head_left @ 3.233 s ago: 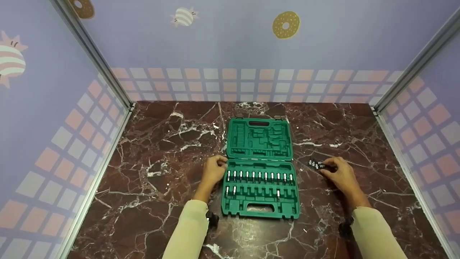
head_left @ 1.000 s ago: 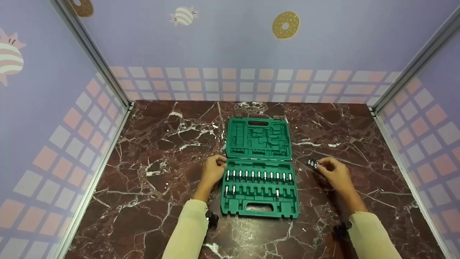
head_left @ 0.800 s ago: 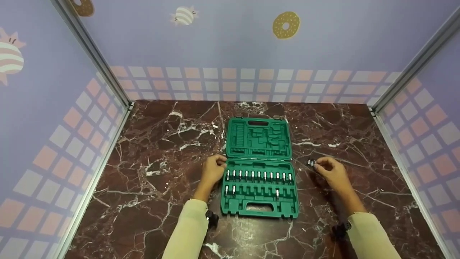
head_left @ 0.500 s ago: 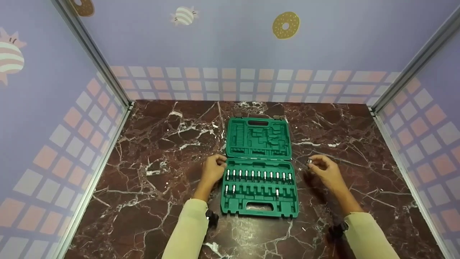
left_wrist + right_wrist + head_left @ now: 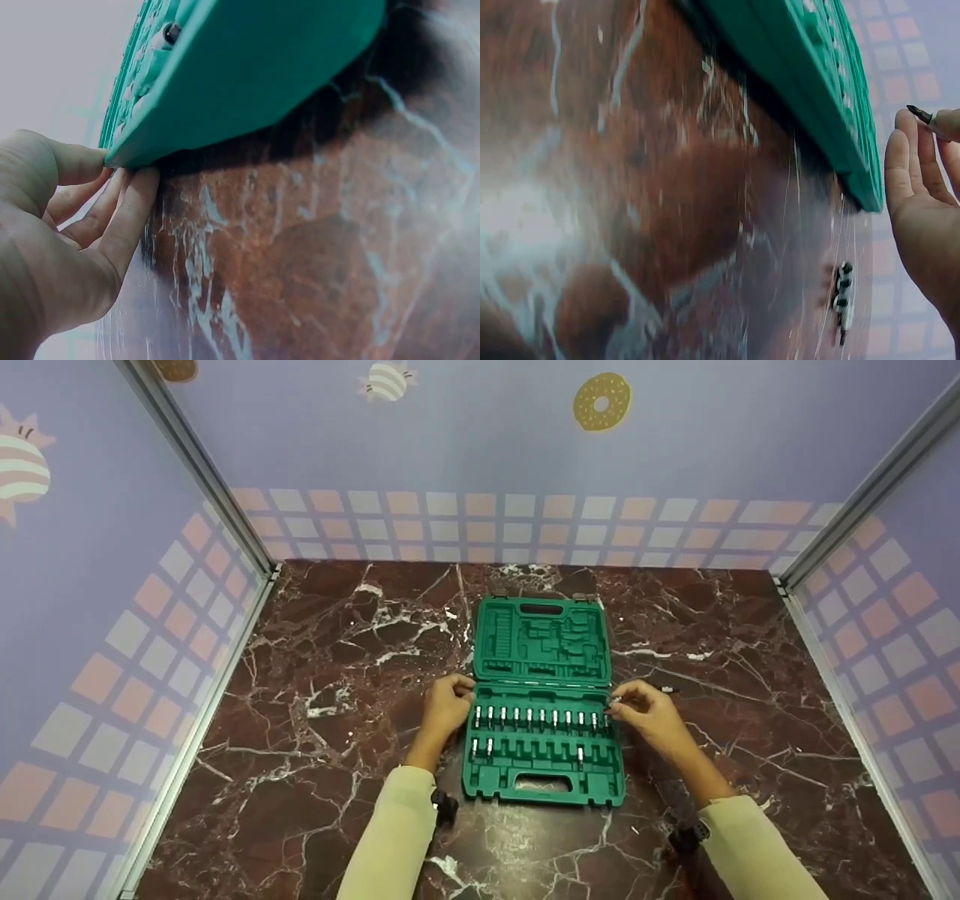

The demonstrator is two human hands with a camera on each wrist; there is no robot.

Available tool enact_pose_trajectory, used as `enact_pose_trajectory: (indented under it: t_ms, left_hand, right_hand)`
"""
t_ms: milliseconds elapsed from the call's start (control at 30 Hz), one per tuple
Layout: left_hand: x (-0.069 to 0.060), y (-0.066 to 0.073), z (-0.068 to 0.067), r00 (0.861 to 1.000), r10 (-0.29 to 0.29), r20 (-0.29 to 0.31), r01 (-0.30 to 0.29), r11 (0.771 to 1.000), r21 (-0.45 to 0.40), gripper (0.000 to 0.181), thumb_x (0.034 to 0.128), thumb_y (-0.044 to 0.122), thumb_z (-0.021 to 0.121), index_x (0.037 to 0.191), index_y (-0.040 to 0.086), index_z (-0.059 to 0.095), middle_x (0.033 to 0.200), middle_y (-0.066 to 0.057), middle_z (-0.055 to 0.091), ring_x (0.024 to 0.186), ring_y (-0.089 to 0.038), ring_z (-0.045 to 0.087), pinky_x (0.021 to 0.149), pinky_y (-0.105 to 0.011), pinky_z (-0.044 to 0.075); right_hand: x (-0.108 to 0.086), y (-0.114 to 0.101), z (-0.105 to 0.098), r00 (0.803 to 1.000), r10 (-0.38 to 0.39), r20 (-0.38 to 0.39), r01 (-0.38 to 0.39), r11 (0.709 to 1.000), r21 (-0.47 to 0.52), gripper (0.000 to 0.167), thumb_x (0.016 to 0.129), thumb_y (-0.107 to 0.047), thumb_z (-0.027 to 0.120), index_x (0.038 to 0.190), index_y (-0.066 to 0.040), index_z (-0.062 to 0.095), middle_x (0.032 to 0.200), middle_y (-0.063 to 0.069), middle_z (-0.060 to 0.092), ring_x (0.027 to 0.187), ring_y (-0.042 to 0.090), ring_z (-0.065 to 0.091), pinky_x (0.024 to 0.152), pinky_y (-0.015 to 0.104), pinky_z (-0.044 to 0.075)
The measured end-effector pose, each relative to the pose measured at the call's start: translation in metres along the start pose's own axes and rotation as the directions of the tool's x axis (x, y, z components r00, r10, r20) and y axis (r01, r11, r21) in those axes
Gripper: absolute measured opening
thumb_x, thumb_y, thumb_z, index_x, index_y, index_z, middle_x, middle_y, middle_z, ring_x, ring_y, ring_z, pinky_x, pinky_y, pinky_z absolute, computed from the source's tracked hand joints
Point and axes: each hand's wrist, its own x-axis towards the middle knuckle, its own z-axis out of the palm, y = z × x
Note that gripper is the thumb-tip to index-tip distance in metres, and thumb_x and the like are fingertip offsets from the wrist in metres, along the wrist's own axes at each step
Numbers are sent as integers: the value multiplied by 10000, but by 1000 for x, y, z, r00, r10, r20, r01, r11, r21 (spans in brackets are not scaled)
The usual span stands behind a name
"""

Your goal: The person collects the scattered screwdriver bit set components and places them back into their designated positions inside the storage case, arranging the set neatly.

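Observation:
An open green socket case (image 5: 542, 780) lies on the marbled table. Its upper row carries several silver bit sockets (image 5: 529, 718); the lower row has two at the left and one toward the right. My left hand (image 5: 446, 706) grips the left edge of the case near the hinge, thumb above and fingers against its underside in the left wrist view. Beside the right edge, my right hand (image 5: 652, 718) pinches a bit socket (image 5: 922, 115) between thumb and fingers. Its dark pointed tip sticks out in the right wrist view.
Several loose bit sockets (image 5: 843, 296) lie on the table right of the case; in the head view one bit socket (image 5: 667, 689) shows behind the right hand. Case lid (image 5: 541, 639) lies folded back. Patterned walls (image 5: 480, 450) border the table on three sides.
My right hand has picked up a bit socket from the loose group on the right and moved left with it to the case's right edge. The left hand stays on the case.

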Motion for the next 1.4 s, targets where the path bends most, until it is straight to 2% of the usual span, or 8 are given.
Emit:
enact_pose_trajectory:
  t_ms: [100,300,400,533,767,967,1200,1400]
  left_hand:
    - [0,0,0,1000,-2,-2,2,1000,15,129,908,20,711,1004,78,775,944,-90,761,910,-285,709,855,-463,557]
    - [1,0,1,1000,-2,6,2,1000,14,134,908,23,716,1012,81,777,943,-86,762,901,-275,709,847,-452,558]
    - [1,0,2,1000,-10,13,10,1000,2,138,912,20,712,1017,80,778,947,-88,765,898,-275,710,845,-447,560]
    - [2,-1,2,1000,-10,15,10,1000,-5,137,915,15,706,1019,71,776,951,-94,764,901,-274,710,842,-444,563]
    - [4,0,1,1000,-9,12,9,1000,4,134,915,21,707,1021,69,773,954,-95,758,911,-272,704,842,-434,561]
    - [4,1,-1,1000,-11,6,11,1000,10,117,903,20,721,996,69,774,947,-95,761,910,-279,706,849,-432,556]
    - [3,0,-1,1000,-13,7,13,1000,5,119,912,30,710,1006,66,772,968,-101,764,929,-284,710,855,-440,560]
    - [1,0,-1,1000,-18,18,18,1000,-6,136,925,14,699,1031,59,770,979,-116,758,935,-293,708,846,-449,566]
  right_hand:
    - [-1,-3,9,999,18,29,-18,1000,-9,248,954,6,699,1134,146,602,1057,205,665,887,139,730,807,308,613]
    - [-1,-9,27,991,18,135,-15,1000,-25,269,950,4,703,1160,135,598,1093,283,667,899,153,743,828,360,620]
    - [-1,-11,36,981,14,193,-5,999,-47,255,951,8,699,1155,128,606,1113,325,664,911,144,744,835,349,618]
    - [0,-17,48,965,18,263,2,997,-78,208,952,9,697,1127,101,633,1109,309,680,929,142,745,843,341,614]
    - [4,-30,66,939,44,340,1,991,-131,157,961,-22,701,1109,24,678,1105,228,702,985,267,744,858,362,612]
    - [6,-35,84,925,39,377,59,968,-244,133,958,-101,732,1087,-70,721,1082,136,735,980,264,739,796,289,591]
    - [10,-40,108,898,52,437,99,944,-316,122,948,-92,742,1067,-87,719,1069,68,740,977,206,736,779,286,588]
    - [15,-41,123,886,52,460,165,893,-419,117,932,-74,756,1041,-100,724,1016,18,756,928,153,728,777,316,589]
